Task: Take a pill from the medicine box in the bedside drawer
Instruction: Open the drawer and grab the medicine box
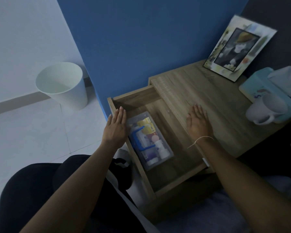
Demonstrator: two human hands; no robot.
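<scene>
The wooden bedside drawer point(142, 172) stands pulled out to the left of the table top. Inside it lies a clear plastic medicine box point(166, 158) with a blue handle; small bottles and packets show through its lid. My left hand point(115, 127) is flat, fingers together, over the drawer's left wall right beside the box, holding nothing. My right hand point(198, 121) rests flat and open on the bedside table top point(208, 91), to the right of the drawer. No loose pill is visible.
A framed picture point(238, 47) leans against the wall at the back of the table. A white mug point(265, 110) and a light-blue tissue box point(265, 83) stand at the right edge. A white waste bin point(62, 84) sits on the tiled floor, left.
</scene>
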